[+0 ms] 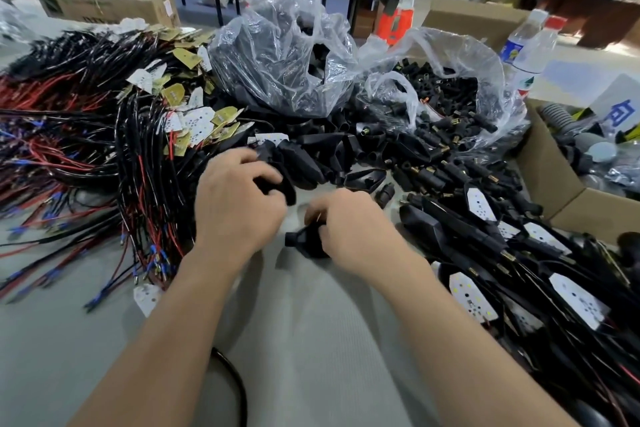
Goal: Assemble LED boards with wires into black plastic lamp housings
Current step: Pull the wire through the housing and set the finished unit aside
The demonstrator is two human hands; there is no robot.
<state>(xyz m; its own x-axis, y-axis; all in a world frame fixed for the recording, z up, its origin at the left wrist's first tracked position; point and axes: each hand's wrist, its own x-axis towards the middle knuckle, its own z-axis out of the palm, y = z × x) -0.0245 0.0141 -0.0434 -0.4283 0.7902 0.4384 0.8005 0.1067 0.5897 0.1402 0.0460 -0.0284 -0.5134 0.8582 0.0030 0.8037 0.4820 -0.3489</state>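
Left hand (239, 208), fingers curled round a black housing (282, 189); right hand (353, 225), fingers pinching a second housing (304, 241), over grey table (311, 340); wired LED boards (194, 118) heaped left, loose housings (346, 149) just beyond hands

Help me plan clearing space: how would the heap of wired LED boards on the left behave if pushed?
The wired LED boards would probably drag as one tangled mass, since their leads cross everywhere. The leads look floppy, sprawling flat over the table. Lifting one would likely tug neighbours along.
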